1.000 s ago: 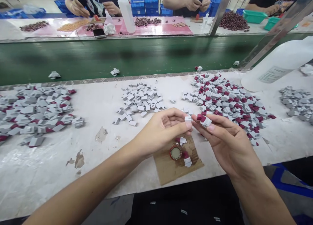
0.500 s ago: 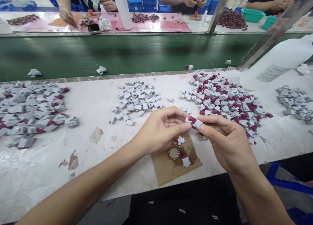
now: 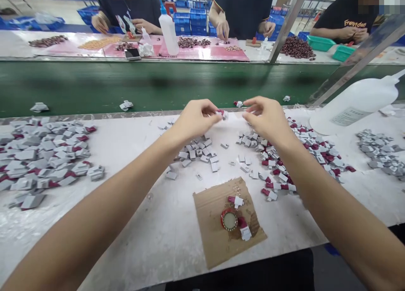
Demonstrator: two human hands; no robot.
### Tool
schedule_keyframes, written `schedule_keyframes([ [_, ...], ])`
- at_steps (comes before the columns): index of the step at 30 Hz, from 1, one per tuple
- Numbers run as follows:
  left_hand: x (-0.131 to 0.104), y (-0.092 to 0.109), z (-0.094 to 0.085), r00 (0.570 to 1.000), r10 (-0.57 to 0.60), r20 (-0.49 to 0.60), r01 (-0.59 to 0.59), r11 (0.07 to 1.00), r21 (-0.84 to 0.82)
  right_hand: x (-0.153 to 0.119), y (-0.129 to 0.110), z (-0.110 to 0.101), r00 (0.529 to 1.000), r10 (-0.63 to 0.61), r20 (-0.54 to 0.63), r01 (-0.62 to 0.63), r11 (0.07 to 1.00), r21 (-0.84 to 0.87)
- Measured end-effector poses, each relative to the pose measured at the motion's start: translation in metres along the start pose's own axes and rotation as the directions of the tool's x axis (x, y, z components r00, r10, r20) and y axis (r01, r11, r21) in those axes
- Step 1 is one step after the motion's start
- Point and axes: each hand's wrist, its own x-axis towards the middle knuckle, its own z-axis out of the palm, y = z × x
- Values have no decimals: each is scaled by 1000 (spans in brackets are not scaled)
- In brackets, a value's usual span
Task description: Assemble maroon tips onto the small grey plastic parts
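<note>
A grey-and-maroon piece [image 3: 223, 114] is pinched in the left hand [image 3: 196, 119], close to the far edge of the white table [image 3: 158, 240]; the right hand [image 3: 265, 117], thumb and fingers parted, is separated from it by a narrow gap. The cardboard [image 3: 209, 236] is placed by the near edge, divided from the left pile [image 3: 44, 154] by a wide stretch of table.

We have reached forward over the white-topped bench [image 3: 152, 240] — our left hand [image 3: 196, 119] alone now pinches the small maroon-and-grey plastic piece [image 3: 221, 112], our right hand [image 3: 267, 117] having let go — uncovering the brown cardboard square's [image 3: 210, 227] far edge.
</note>
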Motion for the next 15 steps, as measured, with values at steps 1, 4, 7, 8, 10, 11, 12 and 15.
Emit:
schedule_keyframes([
  [1,19,-6,1,995,-67,-72,67,998,-8,25,3,9,1000,16,-19,-17,999,-41],
  [4,67,-25,10,970,-182,-161,182,983,-15,83,13,35,998,70,5,-69,990,-124],
  [7,98,-40,18,957,-219,-191,225,974,8,108,17,47,994,100,37,-94,985,-142],
  [8,104,-44,19,951,-234,-202,243,970,21,110,16,47,995,92,33,-87,988,-131],
  [10,110,-48,18,939,-254,-230,275,959,62,105,10,40,998,61,24,-59,995,-83],
  [11,110,-47,16,934,-255,-249,284,955,89,99,6,34,999,44,26,-43,998,-46],
  [12,107,-45,14,931,-246,-269,285,951,116,91,1,26,999,29,36,-29,1000,-3],
  [15,82,-26,8,945,-157,-286,215,959,184,52,-7,0,996,0,85,-13,988,157],
])
